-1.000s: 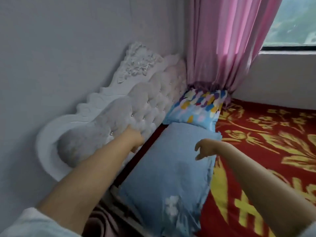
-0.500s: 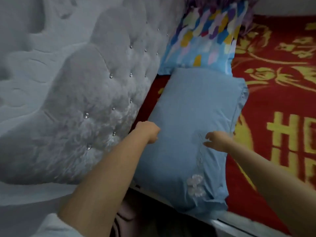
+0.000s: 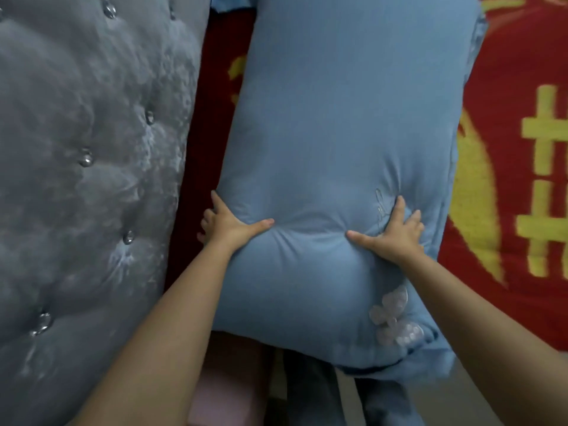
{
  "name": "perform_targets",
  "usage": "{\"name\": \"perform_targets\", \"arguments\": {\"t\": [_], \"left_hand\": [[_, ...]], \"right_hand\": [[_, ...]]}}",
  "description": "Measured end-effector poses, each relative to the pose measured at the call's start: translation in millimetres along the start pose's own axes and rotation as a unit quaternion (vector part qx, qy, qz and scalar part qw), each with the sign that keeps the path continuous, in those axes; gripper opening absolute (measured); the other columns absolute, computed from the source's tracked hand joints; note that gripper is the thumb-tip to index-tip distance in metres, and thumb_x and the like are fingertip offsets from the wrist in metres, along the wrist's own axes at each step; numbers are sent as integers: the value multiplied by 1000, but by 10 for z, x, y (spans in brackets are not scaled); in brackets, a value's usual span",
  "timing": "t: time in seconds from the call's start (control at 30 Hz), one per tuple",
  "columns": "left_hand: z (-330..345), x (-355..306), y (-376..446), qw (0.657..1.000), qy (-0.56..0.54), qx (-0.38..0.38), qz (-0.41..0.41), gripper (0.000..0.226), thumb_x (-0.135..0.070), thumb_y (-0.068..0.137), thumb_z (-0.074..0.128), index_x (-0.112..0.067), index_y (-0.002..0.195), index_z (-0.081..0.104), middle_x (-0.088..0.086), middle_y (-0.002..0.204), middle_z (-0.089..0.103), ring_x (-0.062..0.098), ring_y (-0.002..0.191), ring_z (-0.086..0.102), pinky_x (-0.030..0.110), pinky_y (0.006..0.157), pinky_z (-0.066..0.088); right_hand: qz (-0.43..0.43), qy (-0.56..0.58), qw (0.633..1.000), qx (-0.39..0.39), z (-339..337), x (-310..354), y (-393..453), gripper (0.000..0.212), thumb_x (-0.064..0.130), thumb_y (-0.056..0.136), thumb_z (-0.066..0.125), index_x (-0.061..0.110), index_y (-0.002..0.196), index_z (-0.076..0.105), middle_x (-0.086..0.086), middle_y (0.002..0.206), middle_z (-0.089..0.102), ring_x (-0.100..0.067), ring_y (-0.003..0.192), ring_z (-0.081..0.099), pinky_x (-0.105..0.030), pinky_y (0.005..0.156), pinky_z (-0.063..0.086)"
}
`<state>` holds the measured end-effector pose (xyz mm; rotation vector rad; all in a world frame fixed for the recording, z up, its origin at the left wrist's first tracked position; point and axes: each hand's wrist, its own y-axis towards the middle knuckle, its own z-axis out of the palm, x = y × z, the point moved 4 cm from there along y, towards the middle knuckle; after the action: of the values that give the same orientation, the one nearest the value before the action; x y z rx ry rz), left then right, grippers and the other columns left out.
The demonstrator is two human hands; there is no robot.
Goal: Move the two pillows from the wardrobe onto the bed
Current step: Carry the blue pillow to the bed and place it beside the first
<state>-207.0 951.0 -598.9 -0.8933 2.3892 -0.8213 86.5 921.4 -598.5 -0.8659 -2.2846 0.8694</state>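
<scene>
A plain blue pillow (image 3: 338, 118) with pale butterfly embroidery near its lower right corner lies lengthwise on the red and yellow bed cover (image 3: 516, 72). Its near end hangs over the bed's edge. My left hand (image 3: 229, 224) grips the pillow's left edge, thumb on top and fingers curled round the side. My right hand (image 3: 396, 232) presses into the pillow's right part, with the fingers spread and the thumb dug in. The fabric creases between my two thumbs. A small blue corner at the top edge (image 3: 230, 0) may be the patterned pillow, which is otherwise out of view.
A grey tufted headboard (image 3: 92, 149) with crystal buttons fills the left side, close to the pillow. A dark red strip of the cover shows between them. Below the pillow's near end are a pink object (image 3: 227, 379) and dark fabric at the bed's edge.
The view has dropped and closed in on the blue pillow. Both hands have come down from just above it and now press into its near part.
</scene>
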Motion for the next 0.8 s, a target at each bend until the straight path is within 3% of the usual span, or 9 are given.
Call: {"name": "perform_targets", "arguments": {"t": [0.1, 0.17, 0.27, 0.37, 0.47, 0.57, 0.67, 0.73, 0.8], "left_hand": [[-39, -2, -35, 996, -61, -62, 7, 108, -52, 50, 84, -3, 131, 33, 19, 137, 47, 36, 126, 45, 44, 103, 39], [-87, -23, -108, 990, -122, -77, 12, 85, -43, 53, 86, -1, 116, 46, 19, 125, 59, 36, 113, 57, 40, 92, 48], [-220, -74, -270, 962, -259, -80, 32, 60, -23, 56, 88, -2, 105, 60, 18, 111, 68, 33, 100, 66, 41, 88, 55], [-518, -204, -404, 928, -349, -113, 70, 51, -7, 59, 84, 1, 105, 63, 20, 108, 69, 30, 94, 67, 38, 83, 55], [-978, -322, -430, 895, -404, -154, 107, 49, -1, 62, 81, 6, 107, 62, 24, 109, 68, 23, 88, 64, 32, 77, 52], [-1353, -297, -493, 886, -396, -206, 128, 50, -5, 64, 81, 5, 108, 61, 24, 110, 68, 28, 91, 66, 35, 77, 53], [-1417, -125, -536, 889, -371, -231, 135, 49, -8, 67, 80, 4, 110, 59, 22, 113, 66, 31, 99, 64, 32, 80, 50], [-1378, 14, -497, 927, -294, -208, 106, 58, -18, 70, 79, 2, 117, 51, 22, 124, 59, 33, 111, 58, 38, 93, 48], [-1278, 117, -482, 984, -106, -131, 58, 83, -28, 71, 79, -4, 136, 33, 23, 142, 40, 35, 129, 42, 45, 109, 38]], "right_hand": [[6, 101, 992, -80, -44, -8, -29, 101, 41, 63, 81, 22, 141, 19, -25, 143, 26, -40, 132, 31, -46, 111, 29], [17, 184, 970, -157, -86, -12, -118, 79, 30, 71, 77, 11, 133, 32, -26, 134, 43, -40, 121, 45, -43, 103, 38], [30, 224, 950, -215, -284, 94, -165, 39, 14, 81, 64, 2, 114, 50, -27, 117, 60, -38, 109, 56, -40, 91, 43], [-4, 248, 931, -268, -574, 296, -295, 14, 5, 82, 56, 8, 94, 62, -20, 88, 66, -30, 89, 59, -39, 85, 44], [-81, 291, 905, -301, -776, 556, -548, 12, 3, 82, 54, 11, 88, 60, 12, 60, 43, -17, 78, 46, -26, 64, 32], [-142, 316, 884, -314, -928, 780, -785, 12, 2, 83, 56, 13, 86, 57, 17, 59, 38, -16, 70, 45, -19, 56, 23], [-176, 282, 888, -317, -886, 856, -867, 9, 3, 85, 55, 6, 92, 60, 11, 59, 45, -15, 58, 45, -27, 60, 30], [-177, 200, 929, -257, -730, 865, -848, 19, 6, 88, 55, 1, 107, 56, -11, 84, 66, -30, 82, 59, -36, 76, 40], [-146, 83, 974, -150, -524, 742, -793, 40, 12, 88, 58, 4, 126, 46, -25, 121, 55, -38, 111, 53, -38, 92, 43]]}}
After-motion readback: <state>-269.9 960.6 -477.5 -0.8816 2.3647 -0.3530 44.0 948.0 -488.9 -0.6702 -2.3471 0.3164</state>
